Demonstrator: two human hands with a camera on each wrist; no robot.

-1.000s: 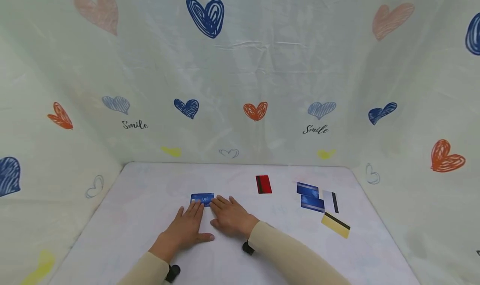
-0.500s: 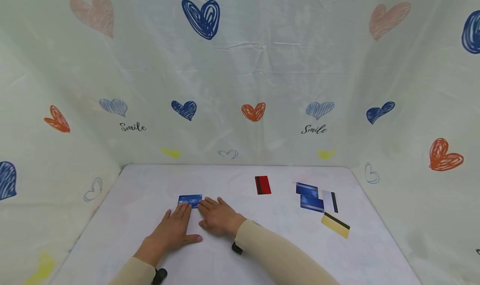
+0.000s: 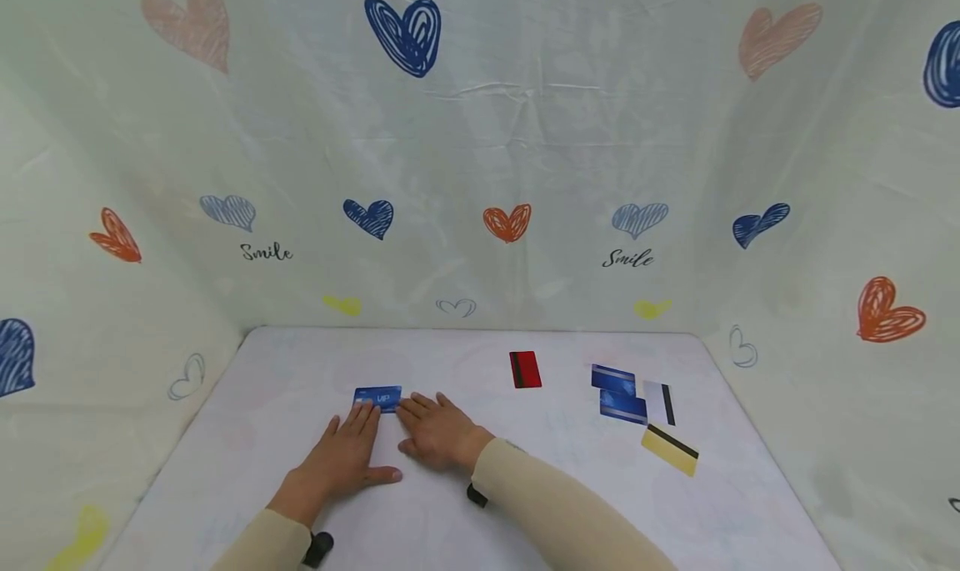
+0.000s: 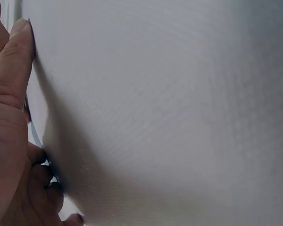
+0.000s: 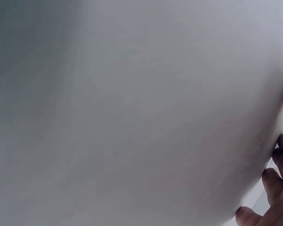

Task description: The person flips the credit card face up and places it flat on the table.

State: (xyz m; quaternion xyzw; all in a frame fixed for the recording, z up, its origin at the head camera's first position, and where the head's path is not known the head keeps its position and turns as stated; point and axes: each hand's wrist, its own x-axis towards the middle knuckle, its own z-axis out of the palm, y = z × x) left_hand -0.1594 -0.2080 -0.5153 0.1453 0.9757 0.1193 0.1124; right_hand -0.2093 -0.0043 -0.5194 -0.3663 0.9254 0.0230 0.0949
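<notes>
Card, blue and marked VIP, lay flat left of the table's middle on my head feed, its long axis roughly parallel to the far edge. The left hand covered part of its near side with straight fingertips; the right hand met its end towards the table's right edge, so I judged neither hand nearer. Neither pinched it; both were outstretched. In the left wrist view I saw thumb and fingers at the border; in the right, only fingers. I couldn't make it out in either.
</notes>
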